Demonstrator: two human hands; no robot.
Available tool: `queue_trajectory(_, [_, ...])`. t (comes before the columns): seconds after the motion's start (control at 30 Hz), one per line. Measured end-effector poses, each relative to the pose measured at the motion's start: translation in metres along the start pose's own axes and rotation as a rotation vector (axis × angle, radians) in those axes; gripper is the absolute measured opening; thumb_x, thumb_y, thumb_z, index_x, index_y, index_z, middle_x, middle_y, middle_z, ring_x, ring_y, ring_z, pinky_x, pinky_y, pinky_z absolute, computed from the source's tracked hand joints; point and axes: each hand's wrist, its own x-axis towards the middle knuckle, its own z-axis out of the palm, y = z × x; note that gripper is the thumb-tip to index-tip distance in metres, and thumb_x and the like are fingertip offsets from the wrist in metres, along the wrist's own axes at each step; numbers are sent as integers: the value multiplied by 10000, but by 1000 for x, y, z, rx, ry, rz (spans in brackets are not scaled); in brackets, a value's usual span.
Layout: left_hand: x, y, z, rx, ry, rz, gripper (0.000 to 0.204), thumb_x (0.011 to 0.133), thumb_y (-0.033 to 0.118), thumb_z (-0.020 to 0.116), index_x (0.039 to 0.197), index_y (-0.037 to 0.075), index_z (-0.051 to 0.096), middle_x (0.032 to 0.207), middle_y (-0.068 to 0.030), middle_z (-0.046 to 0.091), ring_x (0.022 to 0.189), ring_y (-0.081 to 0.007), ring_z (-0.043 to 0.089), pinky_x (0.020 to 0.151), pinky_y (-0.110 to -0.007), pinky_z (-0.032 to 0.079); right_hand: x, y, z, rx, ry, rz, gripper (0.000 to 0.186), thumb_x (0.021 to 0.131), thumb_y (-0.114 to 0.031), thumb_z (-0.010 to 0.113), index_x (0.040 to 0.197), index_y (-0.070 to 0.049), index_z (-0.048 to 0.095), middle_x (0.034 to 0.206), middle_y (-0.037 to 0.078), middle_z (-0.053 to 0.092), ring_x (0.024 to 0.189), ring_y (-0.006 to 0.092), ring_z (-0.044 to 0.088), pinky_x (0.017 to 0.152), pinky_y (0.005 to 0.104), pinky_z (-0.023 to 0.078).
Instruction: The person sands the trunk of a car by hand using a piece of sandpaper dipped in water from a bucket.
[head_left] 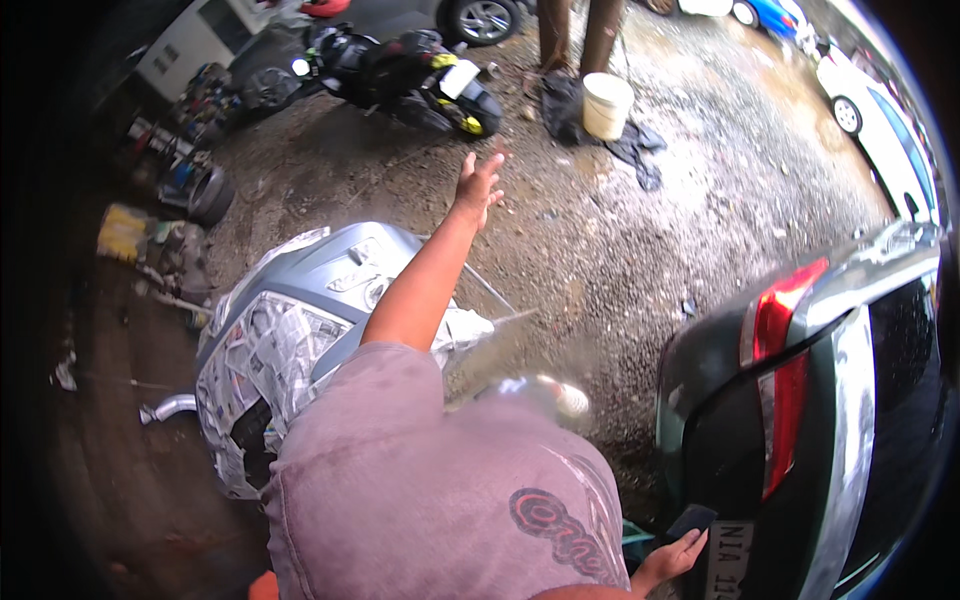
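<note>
left hand [480, 190]: stretched out at the end of a bare forearm, fingers spread and grasping nothing that can be seen; in this view it lies over the gravel ground [590, 260], short of the black motorcycle with yellow accents [405, 75].
right hand [672, 560]: low at the right, fingers bent and grasping a dark, flat, rectangular slab [690, 520] by its lower edge; what the slab is cannot be told.
slab position: beside the rear of the dark green car with a red tail lamp [690, 385], just above its pale number plate [728, 560] in this view; whether slab and car touch cannot be told.
papered part: a smooth blue-grey vehicle body part [350, 262], partly covered with printed newspaper sheets [270, 345], lies below the left forearm.
far ground: a white plastic bucket [606, 105] stands near crumpled black sheeting [640, 155].
good handling: as a judgement, the slab is best held with thumb and fingers on opposite faces, a little off the car's finish; the outstretched arm should clear the blue-grey surface, and the sleeve should not drag loose paper edges.
</note>
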Motion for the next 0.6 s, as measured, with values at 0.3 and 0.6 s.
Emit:
queue_trajectory(0.3, [-80,249,-30,-240,-133,690,1024,955,349,782,1708,97,136,1527,-158,497,1360,-308,561,1028,-476,518,6,-7,23,160,-109,-138,428,1136,-224,521,1356,131,616,1281,294,704,1137,369,681,1032,408,506])
queue_trajectory(0.6, [-164,322,-3,-240,-252,1027,996,983,375,742,1702,70,123,1603,-135,322,1446,-324,467,1126,-548,439,-17,-1,27,152,-106,-102,368,1121,-190,533,1325,93,648,1203,262,733,1040,358,693,942,425,528])
